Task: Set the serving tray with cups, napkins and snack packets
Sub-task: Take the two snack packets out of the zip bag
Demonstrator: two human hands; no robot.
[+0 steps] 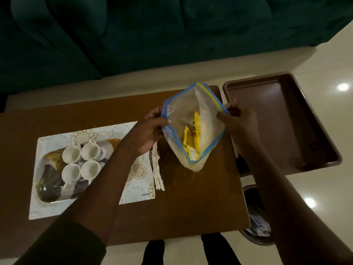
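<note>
Dark green sofa cushions [133, 31] fill the space beyond your hands, and below them a brown tabletop [191, 203] stands on a pale glossy floor [324, 188]. Your left hand [150, 131] and right hand [240, 121] each pinch one side of the blue-edged mouth of a clear zip bag [193, 119], pulling it wide open above the tabletop between them. Yellow snack packets [192, 138] sit inside the bag. Just under your left hand lies a fanned stack of white napkins [157, 169]. Beneath your left forearm, four white cups [82, 161] stand grouped on a dark patterned plate [49, 178], which rests on a floral placemat [133, 188]. Beside your right hand, on its outer side, sits the brown serving tray [282, 119].
</note>
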